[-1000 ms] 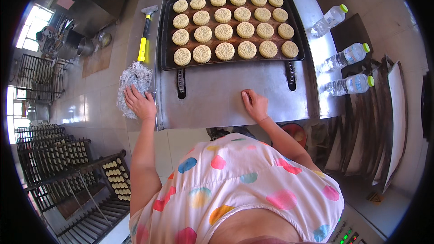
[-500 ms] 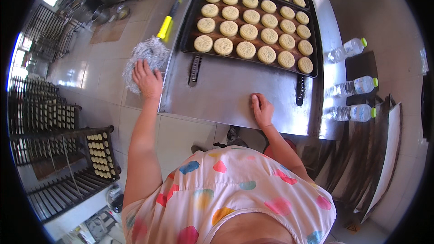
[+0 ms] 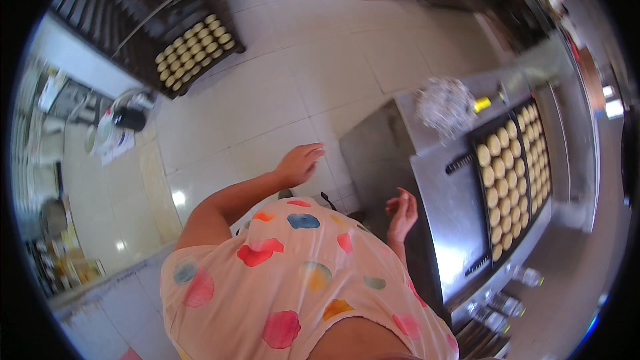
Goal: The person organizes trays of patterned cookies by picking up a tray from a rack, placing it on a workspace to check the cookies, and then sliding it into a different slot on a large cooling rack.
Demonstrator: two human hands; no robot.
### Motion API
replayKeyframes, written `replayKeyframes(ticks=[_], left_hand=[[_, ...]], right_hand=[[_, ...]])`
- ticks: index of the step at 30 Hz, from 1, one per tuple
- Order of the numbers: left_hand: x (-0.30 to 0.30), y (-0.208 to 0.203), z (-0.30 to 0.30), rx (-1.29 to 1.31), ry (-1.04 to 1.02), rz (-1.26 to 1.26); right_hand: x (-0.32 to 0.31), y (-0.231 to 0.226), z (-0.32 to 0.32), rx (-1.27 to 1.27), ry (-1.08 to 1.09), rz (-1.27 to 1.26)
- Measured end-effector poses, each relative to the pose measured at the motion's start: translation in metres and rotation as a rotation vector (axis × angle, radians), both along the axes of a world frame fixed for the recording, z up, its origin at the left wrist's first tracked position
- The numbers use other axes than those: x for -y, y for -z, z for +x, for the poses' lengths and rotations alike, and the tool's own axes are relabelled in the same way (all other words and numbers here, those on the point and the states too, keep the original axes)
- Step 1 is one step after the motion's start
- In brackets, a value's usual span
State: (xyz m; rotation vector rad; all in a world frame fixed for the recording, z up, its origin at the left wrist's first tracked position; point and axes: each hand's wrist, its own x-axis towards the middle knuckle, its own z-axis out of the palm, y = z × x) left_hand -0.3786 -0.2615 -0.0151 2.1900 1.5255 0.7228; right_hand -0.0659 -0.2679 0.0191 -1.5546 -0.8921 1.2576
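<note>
A: Please, how is the floor (image 3: 267,107)?
B: It has pale, shiny tiles, with a white reflection (image 3: 179,198) between eight and nine o'clock.
A: And the furniture?
B: A dark rack (image 3: 100,7) stands at ten o'clock, a metal bench (image 3: 437,200) between three and four.
A: Do you see a wall (image 3: 560,267)?
B: Yes, a greyish one at four. Bright patches (image 3: 613,108) shine near three; whether windows or lamps, I cannot tell.

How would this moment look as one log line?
Left hand: empty, above floor | Right hand: empty, near steel counter | On counter: trays of round pastries, silvery tangled bundle
</note>
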Motion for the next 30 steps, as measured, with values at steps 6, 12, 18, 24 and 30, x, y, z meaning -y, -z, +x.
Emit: replayKeyframes(ticks=[6,12,18,24,30], left_hand=[[0.122,0.013,-0.149,-0.057,-0.664,-0.262],[0.151,0.034,-0.182,0.204,-1.057,-0.364],[0.127,0.046,-0.227,0.357,-1.033,-0.484],[0.095,0.092,-0.321,0.392,-1.281,-0.557],[0.055,0.148,-0.447,0.359,-1.39,-0.747]], right_hand=[[-0.051,-0.012,-0.164,0.015,-0.827,0.169],[-0.086,-0.004,-0.265,0.071,-1.197,0.134],[-0.135,0.039,-0.356,0.023,-1.29,-0.041],[-0.222,0.103,-0.489,-0.17,-1.233,-0.28],[-0.321,0.173,-0.639,0.008,-1.188,-0.428]])
